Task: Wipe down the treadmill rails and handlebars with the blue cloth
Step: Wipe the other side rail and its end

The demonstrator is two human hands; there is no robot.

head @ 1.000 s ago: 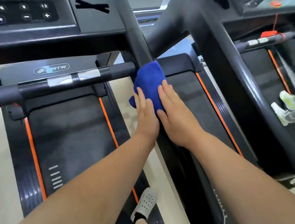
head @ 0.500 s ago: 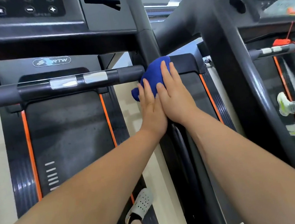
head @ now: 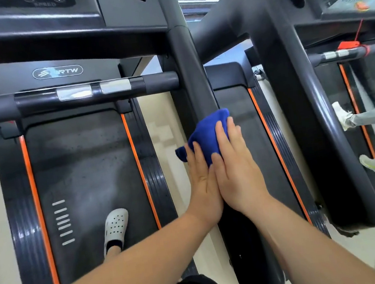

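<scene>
A blue cloth [head: 205,132] is draped over the black right side rail [head: 194,77] of the treadmill, about midway down its slope. My left hand [head: 202,182] and my right hand [head: 237,171] lie side by side on the cloth with straight fingers and press it onto the rail. The cloth's far end shows beyond my fingertips. The horizontal handlebar [head: 77,95] with silver sensor plates crosses in front of me, to the left of the rail.
My white shoe [head: 115,228] stands on the treadmill belt [head: 83,168]. The console [head: 24,10] is above. A second treadmill [head: 295,105] stands close on the right, where another person's legs and shoes [head: 370,140] show.
Both hands have slid the cloth back down the rail, away from the joint with the handlebar where it was half a second ago. My foot has stepped forward on the belt.
</scene>
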